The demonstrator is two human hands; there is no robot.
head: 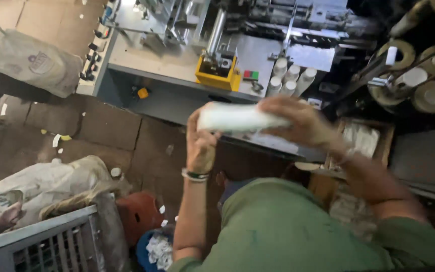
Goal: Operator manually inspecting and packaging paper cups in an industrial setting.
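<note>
Machine (237, 45): we see its grey deck beyond our hands, with a yellow box (217, 73) on it.
Sack (26, 58): pale, lying far left on the floor.
White stack (240, 117): held level between our hands, in front of the machine.
Left hand (201, 141): fingers closed on the stack's left end.
Right hand (300, 121): fingers curled over its right end.

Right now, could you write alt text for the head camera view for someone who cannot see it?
A person's left hand and right hand hold a white stack of paper cups sideways, blurred, above a grey machine with a yellow box. Sacks lie on the floor.
</note>
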